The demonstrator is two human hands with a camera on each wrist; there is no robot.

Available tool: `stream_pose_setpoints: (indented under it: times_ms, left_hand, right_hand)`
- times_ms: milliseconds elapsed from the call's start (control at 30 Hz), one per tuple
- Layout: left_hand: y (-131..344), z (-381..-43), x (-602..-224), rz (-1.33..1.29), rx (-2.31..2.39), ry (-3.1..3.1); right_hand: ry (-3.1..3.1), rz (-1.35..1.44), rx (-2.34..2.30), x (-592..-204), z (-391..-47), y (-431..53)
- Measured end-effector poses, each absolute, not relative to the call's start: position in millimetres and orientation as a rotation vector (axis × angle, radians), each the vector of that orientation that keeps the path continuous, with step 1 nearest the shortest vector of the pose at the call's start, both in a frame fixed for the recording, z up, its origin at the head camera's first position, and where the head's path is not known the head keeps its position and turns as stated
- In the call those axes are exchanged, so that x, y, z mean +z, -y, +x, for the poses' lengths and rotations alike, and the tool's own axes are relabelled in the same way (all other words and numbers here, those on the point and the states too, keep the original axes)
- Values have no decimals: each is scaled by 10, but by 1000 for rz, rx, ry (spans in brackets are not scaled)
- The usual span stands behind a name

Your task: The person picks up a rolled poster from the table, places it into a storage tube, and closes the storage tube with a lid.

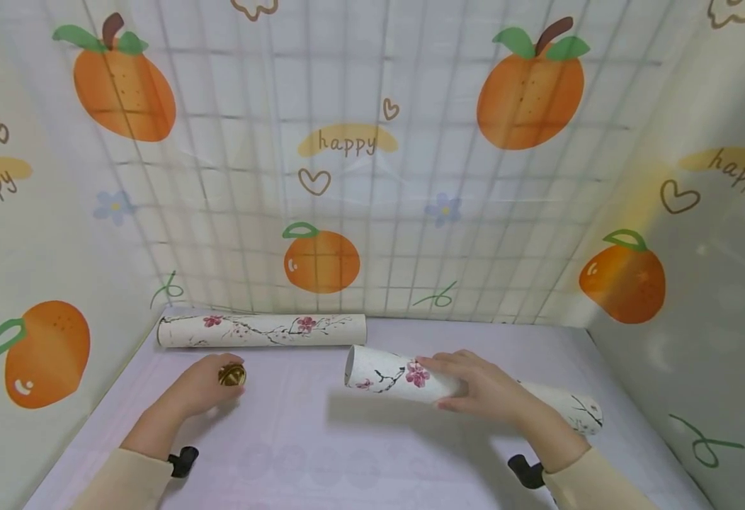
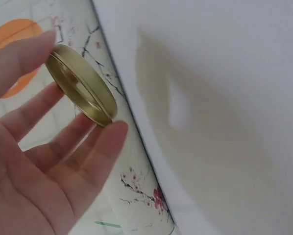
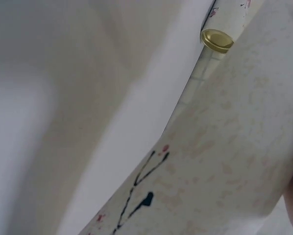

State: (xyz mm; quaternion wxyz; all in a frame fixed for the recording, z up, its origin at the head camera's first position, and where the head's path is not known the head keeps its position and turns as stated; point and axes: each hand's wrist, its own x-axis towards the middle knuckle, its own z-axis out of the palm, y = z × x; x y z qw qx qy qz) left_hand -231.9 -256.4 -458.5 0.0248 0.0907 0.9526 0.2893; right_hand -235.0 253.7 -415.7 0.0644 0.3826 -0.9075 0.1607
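My left hand [image 1: 203, 382] pinches a round gold lid [image 2: 83, 85] between thumb and fingertips, its hollow underside showing in the left wrist view. Behind that hand lies a long white tube [image 1: 264, 331] printed with plum blossom branches. A second blossom-printed tube [image 1: 385, 372] is in the grip of my right hand [image 1: 481, 382], fingers over its top and thumb below. It slants from upper left to lower right, its left end uncapped and hollow. Its shadow falls on the table below. In the right wrist view a gold cap [image 3: 217, 40] shows at the end of the far tube.
The pale lilac table [image 1: 296, 453] meets a grid-patterned cloth backdrop [image 1: 372, 212] right behind the far tube. Cloth side walls with orange prints stand at left [image 1: 47, 255] and right [image 1: 717, 340]. A black strap [image 1: 184, 462] is on the left wrist.
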Motion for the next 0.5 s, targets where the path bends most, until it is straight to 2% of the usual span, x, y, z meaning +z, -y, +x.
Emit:
stream_pose_setpoints:
  times_ms: [233, 500]
  left_hand:
    - [2360, -2385, -4576, 300, 1155, -2894]
    - [2105, -2309, -4448, 303, 1348, -2810]
  right_hand:
    - [2742, 1134, 493, -4165, -2356, -2529]
    - [2746, 1135, 496, -4164, -2363, -2513]
